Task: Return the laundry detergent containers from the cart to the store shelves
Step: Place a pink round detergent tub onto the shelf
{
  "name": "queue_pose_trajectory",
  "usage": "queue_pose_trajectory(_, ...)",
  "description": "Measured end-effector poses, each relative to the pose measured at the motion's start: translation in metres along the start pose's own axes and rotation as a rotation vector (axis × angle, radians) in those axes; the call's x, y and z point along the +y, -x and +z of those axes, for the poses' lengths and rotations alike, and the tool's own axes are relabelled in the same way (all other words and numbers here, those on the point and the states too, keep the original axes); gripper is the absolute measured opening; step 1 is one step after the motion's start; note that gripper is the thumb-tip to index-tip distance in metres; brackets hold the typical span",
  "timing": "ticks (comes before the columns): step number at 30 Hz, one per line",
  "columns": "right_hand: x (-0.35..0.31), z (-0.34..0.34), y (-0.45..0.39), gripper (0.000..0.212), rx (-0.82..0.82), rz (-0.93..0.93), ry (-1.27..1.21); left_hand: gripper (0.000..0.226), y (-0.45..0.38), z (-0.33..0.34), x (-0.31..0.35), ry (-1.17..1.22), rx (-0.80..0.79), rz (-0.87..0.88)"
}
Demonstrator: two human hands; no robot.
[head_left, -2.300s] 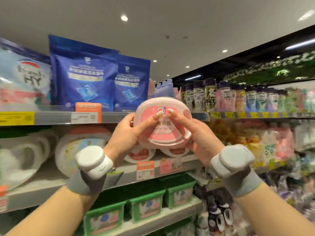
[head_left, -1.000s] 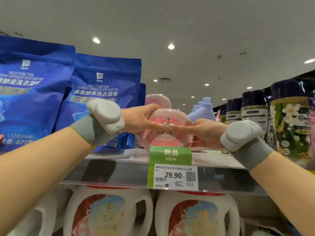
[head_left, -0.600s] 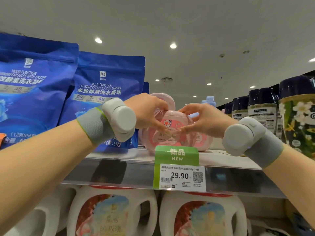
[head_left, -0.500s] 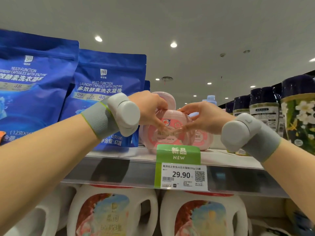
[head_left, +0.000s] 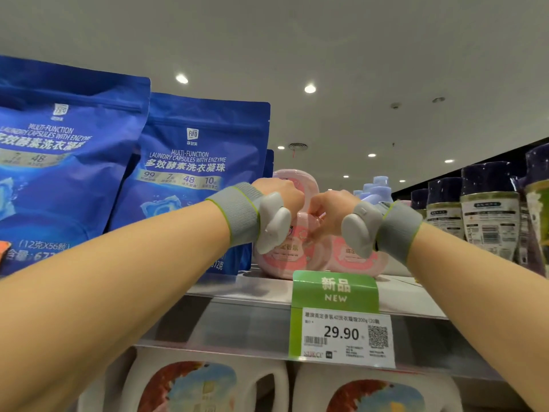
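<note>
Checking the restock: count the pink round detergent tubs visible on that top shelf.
3. One pink tub stands at the shelf front behind the left hand, a second beside it under the right hand, a third behind them. The hands may hide others.

green price tag [head_left: 337,318] below, dark-capped bottles [head_left: 487,209] at right
</note>
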State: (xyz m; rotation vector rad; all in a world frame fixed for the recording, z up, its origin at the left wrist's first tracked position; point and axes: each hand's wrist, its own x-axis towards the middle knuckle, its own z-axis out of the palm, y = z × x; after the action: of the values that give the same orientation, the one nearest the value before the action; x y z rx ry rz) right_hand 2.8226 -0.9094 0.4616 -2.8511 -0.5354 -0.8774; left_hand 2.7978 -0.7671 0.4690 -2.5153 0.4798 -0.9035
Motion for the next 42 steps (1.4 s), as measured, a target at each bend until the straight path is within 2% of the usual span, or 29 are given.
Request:
queue_pose_trajectory(8,0.002,0.008,-0.005,0.052,-0.022,0.010,-0.014,0.017,-0.007,0.005,0.003,-0.004,-0.005,-0.005)
queue_pose_trajectory(12,-0.005,0.006,0.005,0.060,-0.011,0.023,-0.005,0.012,0.003,0.001,0.003,0.044,0.062,-0.010)
queue_pose_trajectory(14,-0.010,0.000,0.015,0.062,0.069,0.020,-0.044,0.014,0.014,-0.005,0.001,0.113,0.134,0.004)
queue_pose_trajectory(18,-0.031,-0.024,0.043,0.031,0.327,-0.012,-0.166,0.020,0.047,-0.015,-0.007,0.275,0.311,0.021)
queue_pose_trajectory(22,-0.058,-0.041,0.079,0.016,0.590,-0.028,-0.315,0.017,0.093,-0.020,-0.009,0.421,0.498,0.028)
queue_pose_trajectory(25,-0.086,-0.044,0.123,0.012,0.686,-0.106,-0.381,0.022,0.142,-0.022,-0.006,0.501,0.664,0.057)
queue_pose_trajectory(28,-0.116,-0.035,0.163,0.009,0.733,-0.204,-0.437,0.026,0.193,-0.020,-0.001,0.535,0.661,0.007)
queue_pose_trajectory(34,-0.183,-0.011,0.251,0.012,0.665,-0.374,-0.555,0.035,0.316,-0.030,0.014,0.469,0.557,-0.078)
queue_pose_trajectory(40,-0.247,0.035,0.335,0.013,0.394,-0.406,-0.762,0.032,0.442,-0.029,0.026,0.421,0.378,-0.265)
queue_pose_trajectory(42,-0.279,0.052,0.361,0.013,0.291,-0.407,-0.842,0.031,0.495,-0.032,0.028,0.424,0.255,-0.374)
